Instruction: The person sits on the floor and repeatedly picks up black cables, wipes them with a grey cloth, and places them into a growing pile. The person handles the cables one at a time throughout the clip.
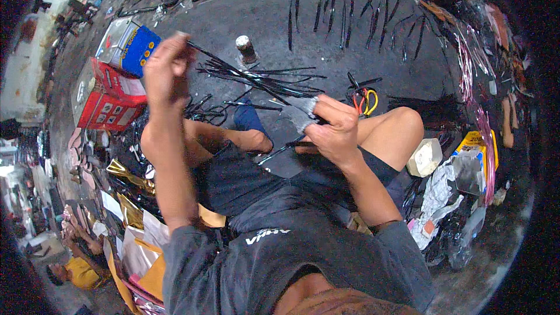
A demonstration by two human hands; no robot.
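Note:
Raised at the left, my left hand (168, 70) is slightly blurred, its fingers closed on the end of a thin black strip. This strip runs down toward the right into a loose bundle of glossy black strips (256, 77) spread over the floor between my legs. My right hand (335, 125) is closed at the bundle's right end, above my knee. Grey cloth-like material (298, 111) shows at its fingertips; I cannot tell whether it is worn or held. A short metal post (246, 49) stands just beyond the bundle. Scissors (366, 101) with yellow and red handles lie near my right knee.
Separate black strips (349, 17) lie in a row on the far floor. A red box (111, 96) and a blue-and-white box (131, 46) stand at left. Crumpled paper (434, 198), a yellow package (475, 146) and pink strips (485, 140) are at right. Another person (81, 271) is at lower left.

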